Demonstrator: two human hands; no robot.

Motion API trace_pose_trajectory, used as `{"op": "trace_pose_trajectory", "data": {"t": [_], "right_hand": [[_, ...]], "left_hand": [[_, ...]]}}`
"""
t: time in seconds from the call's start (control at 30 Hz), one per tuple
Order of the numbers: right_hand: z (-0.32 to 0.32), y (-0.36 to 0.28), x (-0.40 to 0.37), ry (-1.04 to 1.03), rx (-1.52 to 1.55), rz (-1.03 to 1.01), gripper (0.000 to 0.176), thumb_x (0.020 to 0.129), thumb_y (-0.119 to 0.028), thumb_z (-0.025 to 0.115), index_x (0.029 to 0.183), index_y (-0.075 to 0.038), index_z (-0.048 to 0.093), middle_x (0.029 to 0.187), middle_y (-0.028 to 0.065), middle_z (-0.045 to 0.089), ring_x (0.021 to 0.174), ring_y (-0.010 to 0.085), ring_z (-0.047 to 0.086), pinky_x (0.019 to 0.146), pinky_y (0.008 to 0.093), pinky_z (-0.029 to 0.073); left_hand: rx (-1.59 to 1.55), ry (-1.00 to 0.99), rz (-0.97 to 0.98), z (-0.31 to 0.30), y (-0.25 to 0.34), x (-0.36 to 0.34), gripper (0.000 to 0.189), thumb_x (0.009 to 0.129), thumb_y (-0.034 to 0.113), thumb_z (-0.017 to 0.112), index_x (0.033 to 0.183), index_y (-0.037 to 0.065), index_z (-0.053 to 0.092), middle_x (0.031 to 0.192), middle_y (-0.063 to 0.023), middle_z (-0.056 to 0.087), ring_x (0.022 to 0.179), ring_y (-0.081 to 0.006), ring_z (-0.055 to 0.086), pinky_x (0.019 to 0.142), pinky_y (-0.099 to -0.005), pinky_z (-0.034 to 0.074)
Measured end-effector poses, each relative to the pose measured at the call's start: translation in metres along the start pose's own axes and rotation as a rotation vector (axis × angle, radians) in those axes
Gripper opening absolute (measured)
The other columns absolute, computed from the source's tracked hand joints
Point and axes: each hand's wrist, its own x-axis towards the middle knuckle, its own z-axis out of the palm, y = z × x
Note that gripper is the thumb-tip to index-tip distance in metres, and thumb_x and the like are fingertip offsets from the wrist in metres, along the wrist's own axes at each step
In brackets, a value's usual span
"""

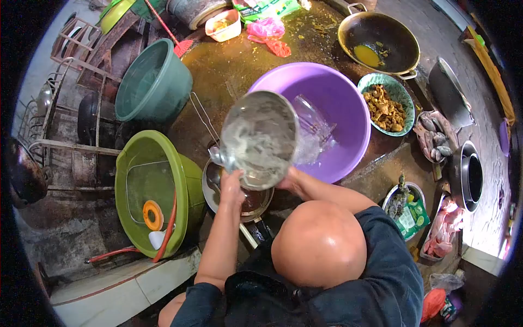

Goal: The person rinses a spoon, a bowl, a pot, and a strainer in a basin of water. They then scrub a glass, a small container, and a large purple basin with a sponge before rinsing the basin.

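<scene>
Both my hands hold a metal bowl (260,136), blurred by motion, with its wide face toward the camera. My left hand (232,188) is closed on its lower left edge. At the lower right edge my right hand (291,180) grips it, the fingers partly hidden behind the bowl. Below the bowl lie pans and a round vessel with brownish liquid (254,200), partly covered by my left arm. Just beyond the bowl stands a purple basin (348,158), with clear glassware (313,117) inside.
A green tub (188,191) with a hose and a teal tub (177,90) stand at left. To the right are a wok (400,32), a bowl of cooked food (384,109), a metal bowl with a green packet (412,220) and a tray of raw meat (444,226).
</scene>
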Motion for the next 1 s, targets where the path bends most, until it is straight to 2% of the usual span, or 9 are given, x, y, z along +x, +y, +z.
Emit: {"op": "trace_pose_trajectory", "data": {"t": [0.2, 0.3, 0.33, 0.43, 0.5, 0.57, 0.77, 0.8, 1.0], "right_hand": [[0.024, -0.077, -0.044, 0.275, -0.193, -0.244, 0.036, 0.087, -0.016, 0.047, 0.116, 0.005, 0.041, 0.107, 0.0193, 0.055, 0.090, 0.0282, 0.060, 0.075, 0.0404, 0.052], [-0.001, -0.125, -0.073, 0.515, -0.633, -0.536, 0.035, 0.085, -0.020, 0.052, 0.111, 0.003, 0.046, 0.092, 0.0122, 0.058, 0.079, 0.0229, 0.059, 0.065, 0.0371, 0.051], [-0.008, -0.144, -0.086, 0.631, -0.812, -0.605, 0.036, 0.082, -0.024, 0.056, 0.108, 0.000, 0.049, 0.087, 0.0095, 0.058, 0.075, 0.0192, 0.058, 0.064, 0.0328, 0.049], [-0.044, -0.196, -0.130, 0.914, -0.920, -0.836, 0.033, 0.079, -0.023, 0.061, 0.102, -0.001, 0.053, 0.084, 0.0054, 0.056, 0.072, 0.0127, 0.054, 0.064, 0.0287, 0.046], [-0.041, -0.218, -0.164, 0.906, -0.882, -0.988, 0.032, 0.079, -0.020, 0.061, 0.104, -0.001, 0.054, 0.087, 0.0064, 0.059, 0.073, 0.0145, 0.055, 0.067, 0.0278, 0.046], [-0.041, -0.234, -0.188, 0.807, -0.843, -1.075, 0.032, 0.079, -0.015, 0.061, 0.107, 0.000, 0.053, 0.095, 0.0065, 0.059, 0.081, 0.0142, 0.056, 0.073, 0.0285, 0.045], [-0.040, -0.232, -0.181, 0.945, -1.261, -0.935, 0.035, 0.078, -0.012, 0.061, 0.111, -0.002, 0.053, 0.095, 0.0080, 0.059, 0.083, 0.0163, 0.056, 0.075, 0.0277, 0.045], [-0.038, -0.226, -0.173, 0.961, -1.276, -0.881, 0.036, 0.078, -0.013, 0.061, 0.111, -0.002, 0.053, 0.096, 0.0078, 0.060, 0.082, 0.0165, 0.056, 0.073, 0.0281, 0.046], [-0.024, -0.214, -0.091, 0.715, -1.846, -0.624, 0.038, 0.070, -0.025, 0.062, 0.102, -0.005, 0.060, 0.092, 0.0182, 0.062, 0.085, 0.0312, 0.062, 0.075, 0.0367, 0.048]], "left_hand": [[0.112, 0.245, 0.330, -0.048, 0.004, 0.030, 0.046, 0.078, -0.001, 0.045, 0.123, 0.000, 0.037, 0.105, -0.0150, 0.053, 0.093, -0.0252, 0.056, 0.079, -0.0390, 0.048], [0.343, 0.256, 0.134, -0.010, 0.037, -0.018, 0.043, 0.079, 0.001, 0.045, 0.121, -0.002, 0.039, 0.105, -0.0156, 0.054, 0.092, -0.0248, 0.056, 0.081, -0.0371, 0.046], [0.365, 0.103, 0.466, -0.027, 0.004, -0.001, 0.039, 0.081, 0.004, 0.047, 0.119, -0.003, 0.042, 0.106, -0.0156, 0.055, 0.093, -0.0236, 0.055, 0.084, -0.0344, 0.043], [0.767, 0.015, 0.573, 0.004, -0.020, -0.021, 0.034, 0.083, 0.006, 0.046, 0.117, -0.001, 0.045, 0.092, -0.0163, 0.062, 0.072, -0.0265, 0.062, 0.069, -0.0385, 0.048], [0.511, -0.215, 0.548, 0.045, -0.027, -0.044, 0.033, 0.085, 0.012, 0.047, 0.116, 0.002, 0.045, 0.080, -0.0197, 0.062, 0.075, -0.0306, 0.062, 0.069, -0.0394, 0.048], [0.780, -0.405, 0.146, 0.074, -0.027, -0.060, 0.034, 0.085, 0.016, 0.045, 0.117, 0.006, 0.045, 0.080, -0.0241, 0.060, 0.075, -0.0371, 0.060, 0.068, -0.0430, 0.047], [0.904, -0.641, 0.612, 0.138, -0.100, -0.079, 0.044, 0.081, 0.013, 0.042, 0.124, 0.009, 0.037, 0.096, -0.0265, 0.055, 0.083, -0.0441, 0.056, 0.069, -0.0502, 0.046], [1.006, -0.772, 0.440, 0.144, -0.107, -0.079, 0.052, 0.077, 0.009, 0.055, 0.126, 0.007, 0.037, 0.119, -0.0243, 0.046, 0.095, -0.0417, 0.054, 0.078, -0.0459, 0.045], [1.041, -0.951, 0.268, 0.159, -0.126, -0.076, 0.053, 0.083, 0.018, 0.051, 0.129, 0.003, 0.030, 0.113, -0.0280, 0.048, 0.087, -0.0423, 0.055, 0.075, -0.0470, 0.045]]}}
